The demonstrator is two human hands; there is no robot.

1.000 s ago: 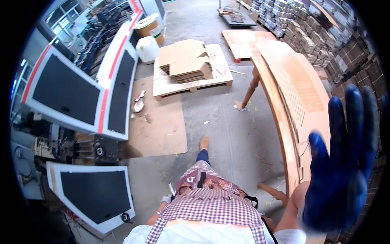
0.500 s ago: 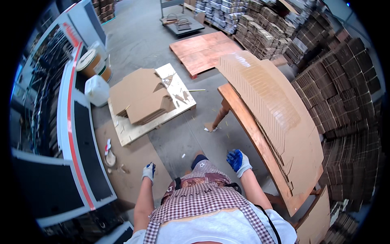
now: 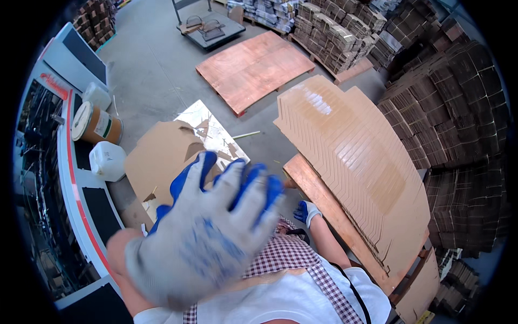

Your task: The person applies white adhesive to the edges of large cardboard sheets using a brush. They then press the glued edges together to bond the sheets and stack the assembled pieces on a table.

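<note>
My left hand (image 3: 202, 243), in a white work glove with blue-coated fingers, is raised close in front of the head view. Its back faces me and its fingers are spread, holding nothing. It hides part of a stack of cut cardboard sheets (image 3: 156, 151) on a pale wooden pallet (image 3: 197, 113). My right hand (image 3: 306, 212), gloved alike, hangs low beside a wooden table (image 3: 315, 186). Its fingers are loosely curled, with nothing visible in them. Large cardboard sheets (image 3: 350, 146) with glossy tape and slanted stepped edges lie on that table.
A machine (image 3: 75, 178) with a red stripe runs along the left, beside a white jug (image 3: 107, 161) and a brown drum (image 3: 102, 123). Ahead lie a reddish wooden pallet (image 3: 253, 67) and a platform cart (image 3: 216, 35). Bundled cardboard stacks (image 3: 431, 102) line the right.
My left hand has risen from my side up close before the view, its fingers now spread. My right hand stays low near the table. The view has shifted, bringing the right table nearer.
</note>
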